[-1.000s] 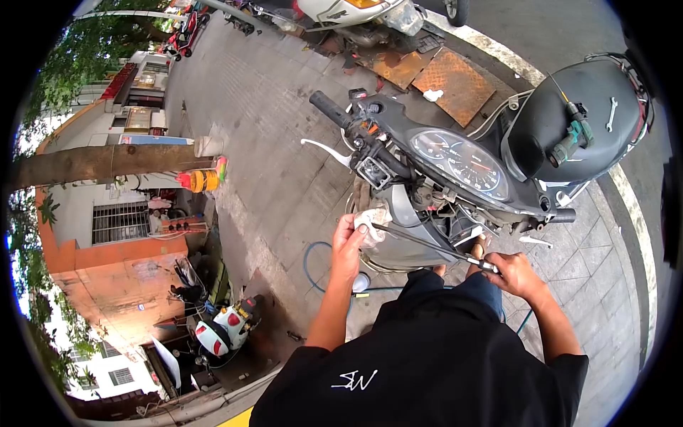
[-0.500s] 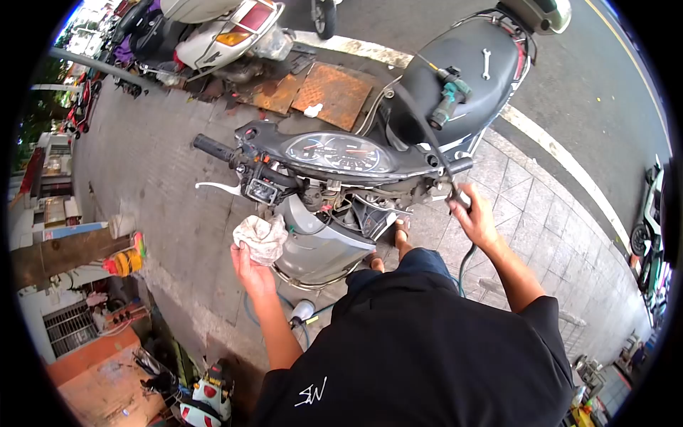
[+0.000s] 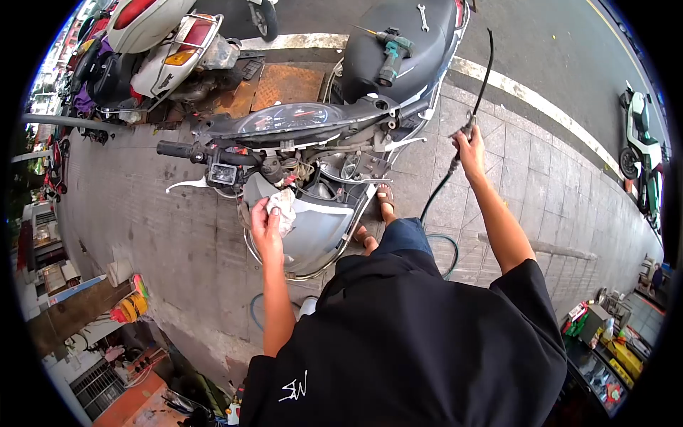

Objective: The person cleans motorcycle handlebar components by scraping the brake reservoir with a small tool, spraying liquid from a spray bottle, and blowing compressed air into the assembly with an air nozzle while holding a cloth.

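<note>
My left hand [image 3: 266,229] pinches a crumpled whitish rag [image 3: 284,211] over the grey front panel [image 3: 313,231] of a scooter. Held out to the right, my right hand [image 3: 470,153] is closed round an air blow gun [image 3: 467,130] with a long dark nozzle [image 3: 486,71] pointing up. A dark green hose [image 3: 431,201] runs down from it. Between my hands lies the scooter's uncovered handlebar area, with exposed wiring [image 3: 299,173] below the instrument cluster [image 3: 295,117]. The left grip [image 3: 175,149] sticks out beyond it.
On the black seat [image 3: 363,53] lie a teal cordless drill [image 3: 393,58] and a wrench [image 3: 423,18]. Another scooter [image 3: 174,60] is parked at upper left, near a rusty metal plate [image 3: 288,84]. A white-and-green scooter [image 3: 642,139] stands far right. Hose loops [image 3: 452,249] lie on the pavement.
My right hand has swung away from the handlebar with the blow gun, whose nozzle now points up and outward. The rag is now against or just above the front panel. The view has shifted.
</note>
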A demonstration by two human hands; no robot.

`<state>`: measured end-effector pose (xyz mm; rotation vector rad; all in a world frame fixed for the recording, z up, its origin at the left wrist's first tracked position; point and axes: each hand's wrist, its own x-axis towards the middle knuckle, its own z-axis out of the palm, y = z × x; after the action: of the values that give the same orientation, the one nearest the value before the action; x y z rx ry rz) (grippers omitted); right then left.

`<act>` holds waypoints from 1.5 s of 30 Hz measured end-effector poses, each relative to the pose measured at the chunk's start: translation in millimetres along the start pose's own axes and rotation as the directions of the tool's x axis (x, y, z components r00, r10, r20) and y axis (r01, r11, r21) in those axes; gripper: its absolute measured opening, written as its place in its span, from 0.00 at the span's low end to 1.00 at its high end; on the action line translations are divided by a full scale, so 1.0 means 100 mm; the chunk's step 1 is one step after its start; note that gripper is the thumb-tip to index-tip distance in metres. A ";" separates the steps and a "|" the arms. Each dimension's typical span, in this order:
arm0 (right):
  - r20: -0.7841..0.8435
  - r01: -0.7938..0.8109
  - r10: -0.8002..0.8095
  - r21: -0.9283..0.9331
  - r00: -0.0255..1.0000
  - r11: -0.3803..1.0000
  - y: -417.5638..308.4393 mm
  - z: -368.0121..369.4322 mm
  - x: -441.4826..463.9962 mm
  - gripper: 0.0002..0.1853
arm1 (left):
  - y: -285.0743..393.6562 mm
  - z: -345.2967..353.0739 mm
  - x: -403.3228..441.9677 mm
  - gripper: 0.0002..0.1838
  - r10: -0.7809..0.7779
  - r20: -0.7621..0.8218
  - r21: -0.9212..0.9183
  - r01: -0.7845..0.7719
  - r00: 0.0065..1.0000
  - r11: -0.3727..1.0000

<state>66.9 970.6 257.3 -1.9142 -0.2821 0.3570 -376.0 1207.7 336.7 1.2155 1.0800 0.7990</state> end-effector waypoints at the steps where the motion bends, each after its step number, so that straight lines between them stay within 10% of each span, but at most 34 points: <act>1: 0.006 0.063 -0.063 -0.055 0.998 0.996 -0.15 0.08 0.01 0.12 | 0.00 -0.02 0.00 0.20 -0.005 0.034 0.029 0.004 0.999 1.000; 10: 0.020 0.469 -0.469 -0.010 0.883 0.883 -1.12 0.76 0.20 0.15 | -0.16 -0.04 0.14 0.19 -0.001 0.090 0.116 -0.009 0.996 0.993; 26: 0.021 0.471 -0.495 -0.348 0.869 0.811 -0.69 0.93 0.08 0.18 | -0.23 -0.05 0.07 0.15 0.079 0.071 0.165 -0.090 0.994 0.982; 37: -0.108 0.260 -0.247 0.131 0.963 0.957 -0.39 0.54 -0.13 0.16 | -0.19 -0.03 0.04 0.17 -0.003 0.068 0.138 -0.006 0.998 0.990; 41: -0.049 -0.193 0.210 0.244 0.976 0.950 0.42 0.46 -0.56 0.15 | -0.20 -0.06 0.07 0.17 -0.015 0.073 0.148 0.004 0.997 0.989; 45: -0.054 -0.403 0.400 -0.095 0.915 0.910 1.60 0.14 -1.35 0.15 | -0.15 -0.07 0.07 0.15 -0.011 0.066 0.233 -0.005 0.998 0.972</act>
<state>-58.9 876.3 118.3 -2.0762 0.1252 0.5925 -381.3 1213.7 320.4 1.4278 1.1436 0.6365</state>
